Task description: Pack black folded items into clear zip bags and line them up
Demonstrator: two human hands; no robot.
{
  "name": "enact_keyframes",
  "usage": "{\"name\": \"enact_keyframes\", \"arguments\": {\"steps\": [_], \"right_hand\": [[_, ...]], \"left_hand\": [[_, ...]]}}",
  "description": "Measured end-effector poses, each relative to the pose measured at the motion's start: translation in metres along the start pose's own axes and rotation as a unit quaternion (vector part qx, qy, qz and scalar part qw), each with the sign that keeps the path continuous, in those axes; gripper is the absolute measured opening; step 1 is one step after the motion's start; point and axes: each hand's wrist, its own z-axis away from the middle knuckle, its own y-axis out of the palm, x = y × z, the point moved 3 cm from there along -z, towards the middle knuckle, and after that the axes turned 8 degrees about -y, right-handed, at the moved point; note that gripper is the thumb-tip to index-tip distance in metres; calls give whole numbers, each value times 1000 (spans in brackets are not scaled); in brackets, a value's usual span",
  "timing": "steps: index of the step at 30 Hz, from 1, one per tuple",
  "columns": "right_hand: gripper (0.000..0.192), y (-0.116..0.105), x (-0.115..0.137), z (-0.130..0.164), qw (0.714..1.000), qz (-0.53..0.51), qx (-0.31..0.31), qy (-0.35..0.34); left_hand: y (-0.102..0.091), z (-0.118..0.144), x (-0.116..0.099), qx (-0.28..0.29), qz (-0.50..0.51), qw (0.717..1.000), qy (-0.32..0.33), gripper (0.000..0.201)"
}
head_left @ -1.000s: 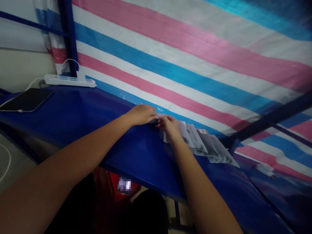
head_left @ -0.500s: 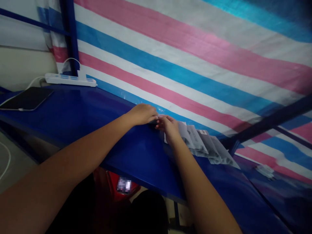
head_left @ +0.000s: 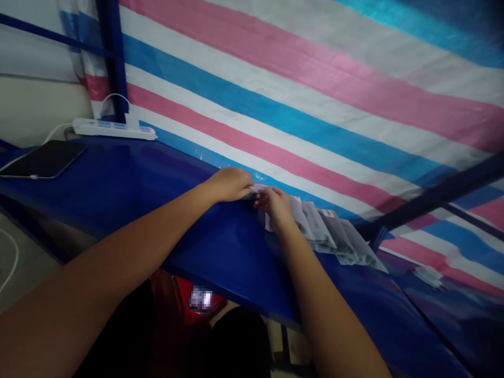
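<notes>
Near the back edge of the blue table, my left hand [head_left: 231, 184] is closed, fingers bent down on one end of a pale plastic bag [head_left: 258, 188]. My right hand [head_left: 277, 206] pinches the same bag's upper edge a little further right, thumb and fingers together. Only a narrow whitish strip of this bag shows between the hands; the rest is hidden. Just beyond my right hand lies an overlapping row of grey, frosted plastic bags [head_left: 321, 231], some with print on them. My right wrist covers part of the nearest one.
A white power strip [head_left: 114, 128] with a plug in it rests at the table's back left, with a dark tablet [head_left: 47, 159] before it. A striped plastic sheet [head_left: 275, 105] hangs behind the blue table [head_left: 228, 247]. Below, a phone [head_left: 200, 299] lies on a red stool [head_left: 185, 294].
My right hand has slid slightly to the right along the bag's edge, so more of the pale strip shows between my hands. My left hand has stayed almost still.
</notes>
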Motion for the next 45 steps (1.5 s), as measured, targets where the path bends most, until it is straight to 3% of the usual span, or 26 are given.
{"name": "enact_keyframes", "arguments": {"steps": [20,29,41,45], "right_hand": [[8,7,-6,1,999,-12,35,-3],[4,-8,-1,-5,999,0,-42,-3],[6,4,-4,2,999,-42,-7,-7],[5,-2,-4,-2,999,-40,-26,-4]], "left_hand": [[1,0,-2,10,10,1000,7,30],[-1,0,4,8,1,1000,-7,31],[-1,1,2,11,-10,1000,-7,32],[-6,1,2,4,-19,1000,-15,31]]}}
